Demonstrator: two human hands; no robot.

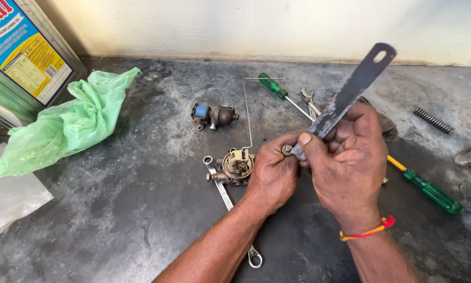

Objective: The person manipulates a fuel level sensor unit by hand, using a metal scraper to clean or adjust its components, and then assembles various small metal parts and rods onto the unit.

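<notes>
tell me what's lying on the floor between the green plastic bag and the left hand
In the head view, between the green plastic bag and the left hand lie a round carburetor body and a spanner.

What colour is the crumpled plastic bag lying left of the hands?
Light green crumpled plastic bag, translucent; the head view shows it clearly.

The dark grey worktop (141,209) is scuffed and stained. At about ten o'clock lies a crumpled green plastic bag (68,126), with a clear plastic sheet (7,194) at eight. Near the centre sit a round brass carburettor body (236,165) on a long spanner (230,204), and a small blue-and-brown part (212,115) toward twelve. Green-handled screwdrivers lie at one (275,88) and four (432,191); a dark coil spring (433,119) rests at two o'clock.
</notes>
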